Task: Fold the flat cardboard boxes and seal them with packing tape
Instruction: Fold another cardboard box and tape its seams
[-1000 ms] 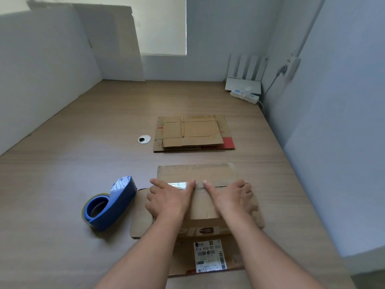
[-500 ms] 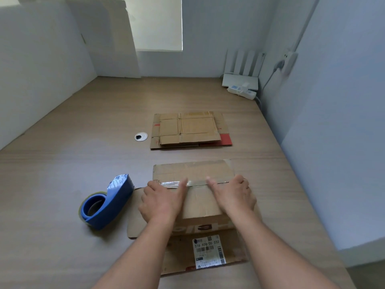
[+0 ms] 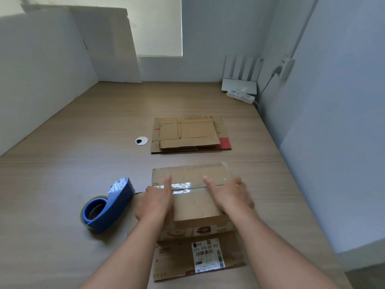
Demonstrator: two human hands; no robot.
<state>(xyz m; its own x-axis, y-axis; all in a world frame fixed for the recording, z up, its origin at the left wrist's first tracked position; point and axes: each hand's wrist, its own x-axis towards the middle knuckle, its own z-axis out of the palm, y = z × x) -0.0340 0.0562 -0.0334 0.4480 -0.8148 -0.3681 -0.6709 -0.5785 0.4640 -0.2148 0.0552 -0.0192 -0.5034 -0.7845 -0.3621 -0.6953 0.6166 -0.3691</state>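
Blue tape dispenser (image 3: 108, 205) flanks our box (image 3: 195, 205), flat cardboard (image 3: 189, 134) beyond; left hand (image 3: 156, 203), right hand (image 3: 231, 197) press it, fingers loose; label (image 3: 208, 255) reads 516 438 00 032

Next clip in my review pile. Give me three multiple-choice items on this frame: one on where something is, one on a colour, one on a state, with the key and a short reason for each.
1. Where is the tape dispenser relative to the box?
A. on top of it
B. on the table, to its left
C. behind it

2. What colour is the dispenser's body?
A. blue
B. red
C. green

3. The box's top flaps are:
A. standing open
B. closed but untaped
C. closed, with clear tape along the seam

Key:
1 B: it lies on the wood just beyond the left hand.
2 A: its casing is plainly blue.
3 C: a shiny strip runs along the seam between the left hand and the right hand, which both rest on the box.
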